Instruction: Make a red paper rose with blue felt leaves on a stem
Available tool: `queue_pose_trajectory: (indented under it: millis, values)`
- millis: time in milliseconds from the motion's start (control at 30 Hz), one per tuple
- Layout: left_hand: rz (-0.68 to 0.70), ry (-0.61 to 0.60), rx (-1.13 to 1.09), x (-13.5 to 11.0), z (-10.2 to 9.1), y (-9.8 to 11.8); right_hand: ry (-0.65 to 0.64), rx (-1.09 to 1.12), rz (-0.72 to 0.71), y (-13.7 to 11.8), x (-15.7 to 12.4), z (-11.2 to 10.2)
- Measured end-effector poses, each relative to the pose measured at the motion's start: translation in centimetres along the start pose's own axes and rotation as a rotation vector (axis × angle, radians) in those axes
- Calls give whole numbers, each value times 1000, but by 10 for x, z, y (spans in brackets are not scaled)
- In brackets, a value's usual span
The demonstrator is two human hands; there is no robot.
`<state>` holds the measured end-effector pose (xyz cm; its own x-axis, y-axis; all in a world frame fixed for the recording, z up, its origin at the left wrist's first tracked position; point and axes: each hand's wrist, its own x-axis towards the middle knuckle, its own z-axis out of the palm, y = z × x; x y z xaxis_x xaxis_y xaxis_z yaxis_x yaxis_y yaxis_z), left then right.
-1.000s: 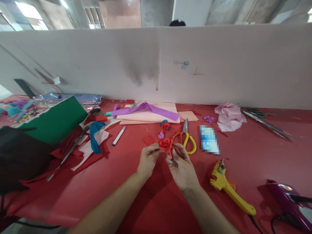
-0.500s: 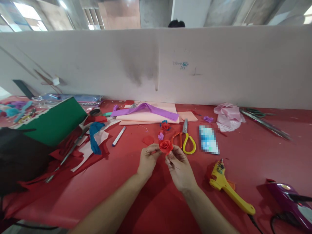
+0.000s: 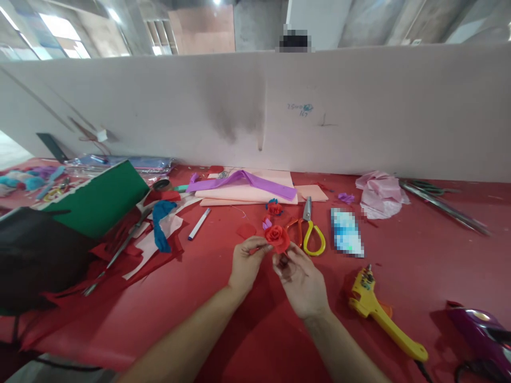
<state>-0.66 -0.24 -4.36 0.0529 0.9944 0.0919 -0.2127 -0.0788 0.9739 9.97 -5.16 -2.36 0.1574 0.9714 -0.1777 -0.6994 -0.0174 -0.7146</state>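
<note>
A small red paper rose (image 3: pixel 277 236) is held up over the red table (image 3: pixel 223 298), between both of my hands. My left hand (image 3: pixel 246 264) pinches its left side with thumb and fingers. My right hand (image 3: pixel 300 279) grips it from below and to the right. Just behind the rose lie a second small red and blue flower (image 3: pixel 273 208), a tiny purple piece (image 3: pixel 266 224) and a round red paper cut-out (image 3: pixel 246 230). Scissors with orange and yellow handles (image 3: pixel 308 230) lie to the right of the rose.
A yellow glue gun (image 3: pixel 381 318) lies at the right, a purple tool (image 3: pixel 481 335) beyond it. Pink sheets with a purple strip (image 3: pixel 243 182) sit at the back by the white partition (image 3: pixel 255 111). Green sheet (image 3: pixel 99 199), red scraps, a white pen (image 3: pixel 199 223) and crumpled pink paper (image 3: pixel 379 194) surround.
My hands and the rose stay together in about the same place; my fingers have shifted slightly around the flower. The view has tilted a little.
</note>
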Motion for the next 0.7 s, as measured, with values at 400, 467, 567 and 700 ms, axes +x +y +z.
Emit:
queue_pose_trajectory:
  millis: [400, 467, 567, 700]
  values:
    - [-73, 50, -7, -2, 2, -4, 241, -475, -305, 6, 3, -11]
    - [-94, 68, -33, -2, 2, -5, 265, -511, -315, 5, 3, -11]
    - [-95, 72, -37, -2, 1, -8, 290, -568, -325, 6, 2, -8]
    - [-59, 61, 4, -1, 1, -12, 292, -620, -328, 8, 0, -3]
